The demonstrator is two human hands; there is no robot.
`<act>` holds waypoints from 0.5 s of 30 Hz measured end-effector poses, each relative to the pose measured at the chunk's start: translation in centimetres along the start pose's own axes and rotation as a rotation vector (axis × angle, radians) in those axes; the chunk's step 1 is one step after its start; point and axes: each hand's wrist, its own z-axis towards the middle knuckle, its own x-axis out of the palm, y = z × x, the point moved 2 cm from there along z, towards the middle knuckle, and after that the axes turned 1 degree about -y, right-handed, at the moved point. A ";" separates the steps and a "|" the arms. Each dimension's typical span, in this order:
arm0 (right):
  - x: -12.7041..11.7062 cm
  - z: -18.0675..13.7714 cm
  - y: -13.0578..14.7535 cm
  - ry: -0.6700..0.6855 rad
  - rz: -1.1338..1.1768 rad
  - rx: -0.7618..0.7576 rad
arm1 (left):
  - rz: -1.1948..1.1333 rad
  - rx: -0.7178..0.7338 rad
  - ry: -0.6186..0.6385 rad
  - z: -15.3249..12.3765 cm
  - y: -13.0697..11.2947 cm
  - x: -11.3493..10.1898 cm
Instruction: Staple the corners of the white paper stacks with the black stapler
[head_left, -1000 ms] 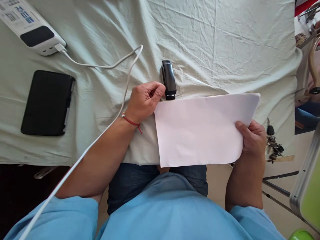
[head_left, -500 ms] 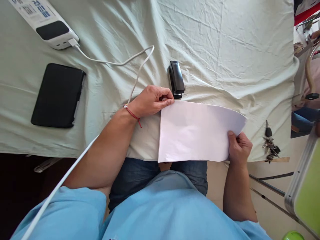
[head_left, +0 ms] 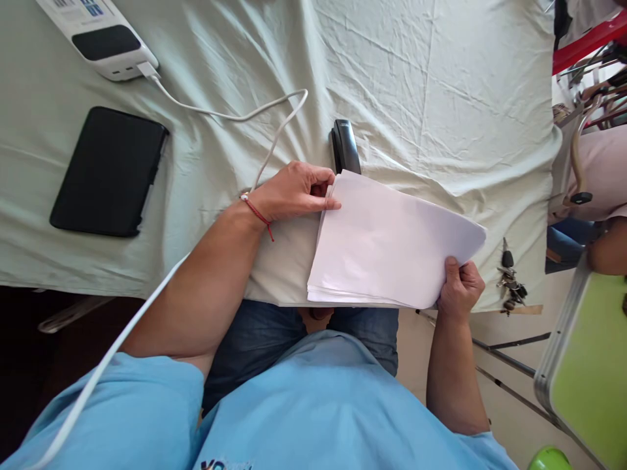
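Observation:
A thin stack of white paper sheets (head_left: 386, 245) lies tilted at the table's front edge, its left and lower edges slightly fanned. My left hand (head_left: 301, 189) pinches the upper left corner between thumb and fingers. At the lower right edge, my right hand (head_left: 460, 287) grips the sheets with the thumb on top, and the right end curves upward. Just beyond the upper left corner is a black stapler (head_left: 347, 147), its near end covered by the paper.
A black tablet-like case (head_left: 110, 171) and a white power bank-like device (head_left: 110, 49) with a plugged-in white cable (head_left: 235, 117) lie on the left. Keys (head_left: 511, 281) rest near the right edge. Beyond stand a green-topped table (head_left: 592, 352) and another person (head_left: 602, 170).
The sheets have turned clockwise, their upper left corner moving up over the stapler's near end. Their edges have fanned out a little. Both hands keep hold.

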 end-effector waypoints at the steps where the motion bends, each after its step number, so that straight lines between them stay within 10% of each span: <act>1: 0.1 0.0 0.1 -0.005 0.007 -0.001 | -0.004 0.001 0.001 0.0 0.1 0.0; 15: 0.3 0.2 0.0 0.012 0.048 0.004 | -0.064 -0.052 -0.047 0.1 0.9 0.1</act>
